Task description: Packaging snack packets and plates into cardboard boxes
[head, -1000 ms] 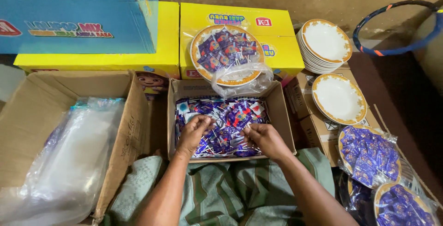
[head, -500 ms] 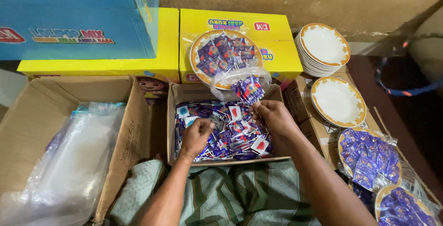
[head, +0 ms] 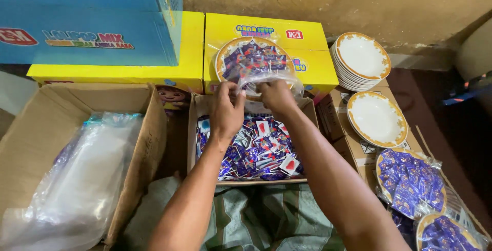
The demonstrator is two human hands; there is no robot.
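Plastic wrap (head: 266,81) around the filled plate (head: 253,60) is what both your hands are pinching: in the head view, the plate, gold-rimmed and heaped with purple candy sachets, sits on top of the right-hand yellow carton (head: 287,51), and the clear film bunches at its near edge. Your left hand (head: 227,110) is closed, its fingertips gripping the film at the left of the bunch; your right hand (head: 274,96) is closed too, pinching the same film just beside it, so the two hands nearly touch. Below your wrists lies an open cardboard box (head: 193,128) full of loose purple, red and white sachets (head: 261,151). To your left stands a larger cardboard box (head: 46,123) holding crumpled clear plastic bags (head: 82,179). Behind it lies a second yellow carton (head: 118,71), with a blue carton (head: 87,18) stacked on top. To your right, a stack of empty white plates (head: 361,59) with gold rims sits near the wall, and a single empty plate (head: 376,118) rests on a brown box just in front of it. Nearer you on that side are two wrapped plates (head: 410,184) of purple sachets, one behind the other. Green striped cloth (head: 256,225) covers your lap at the bottom of the view.
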